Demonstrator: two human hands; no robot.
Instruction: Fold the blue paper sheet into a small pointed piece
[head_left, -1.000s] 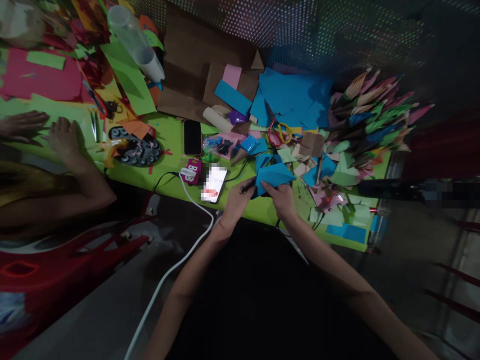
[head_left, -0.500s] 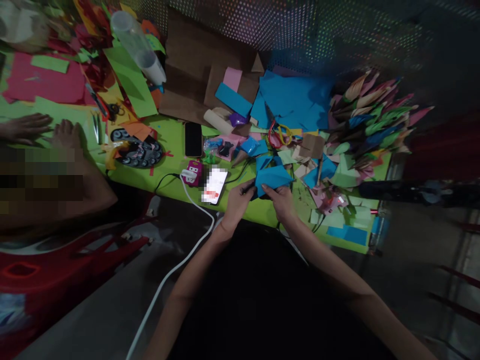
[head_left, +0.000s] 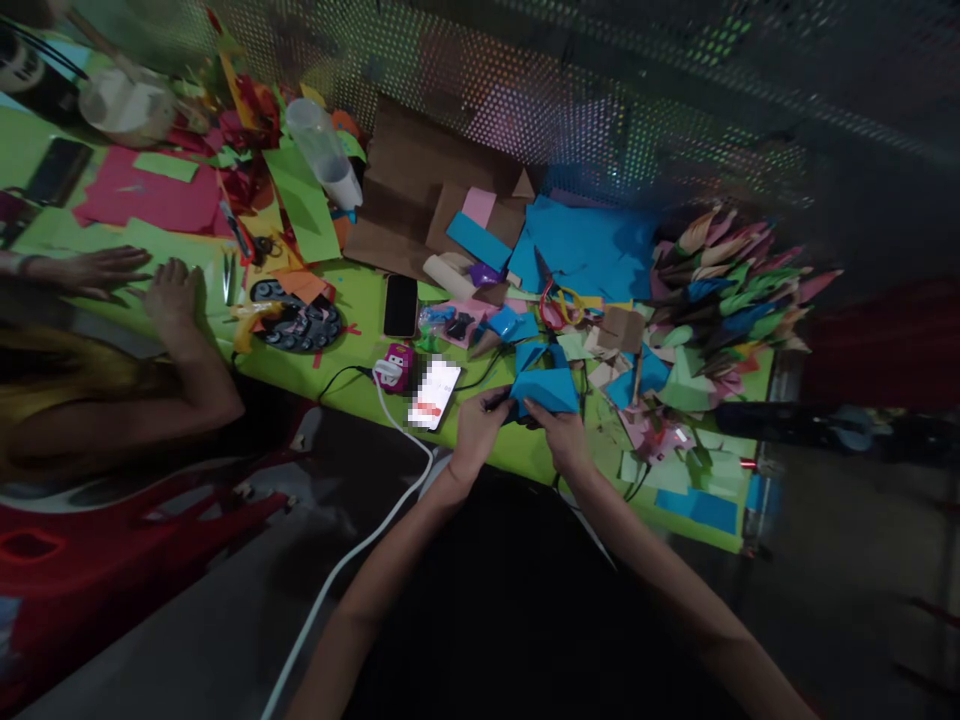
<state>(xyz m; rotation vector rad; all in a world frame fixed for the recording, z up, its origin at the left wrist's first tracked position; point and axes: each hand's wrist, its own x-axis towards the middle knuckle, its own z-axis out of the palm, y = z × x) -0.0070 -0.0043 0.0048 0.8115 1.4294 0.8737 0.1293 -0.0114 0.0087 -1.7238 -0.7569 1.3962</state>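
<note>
Between my two hands is a piece of blue paper (head_left: pixel 546 389), held just over the near edge of the green-covered table (head_left: pixel 352 385). My left hand (head_left: pixel 481 428) is closed at the paper's left side, its fingertips dark against something hard to make out. The right hand (head_left: pixel 561 430) pinches the lower edge, thumb on top. Just left of my left hand lies a lit phone (head_left: pixel 436 392). Beyond the paper are scissors with red and yellow handles (head_left: pixel 561 304) and large blue sheets (head_left: pixel 596 245). Paper scraps (head_left: pixel 607 372) lie right of my hands.
Rolled paper cones (head_left: pixel 739 275) are bunched at the right. A purple power socket (head_left: pixel 396 368) with a white cable, a dark phone (head_left: pixel 400 306) and brown cardboard (head_left: pixel 394 190) lie to the left. Another person's hands (head_left: pixel 171 292) rest at the table's left.
The view has shifted so the table sits lower and more shows at the left. My hands keep the blue paper between them, with its visible face slightly flatter.
</note>
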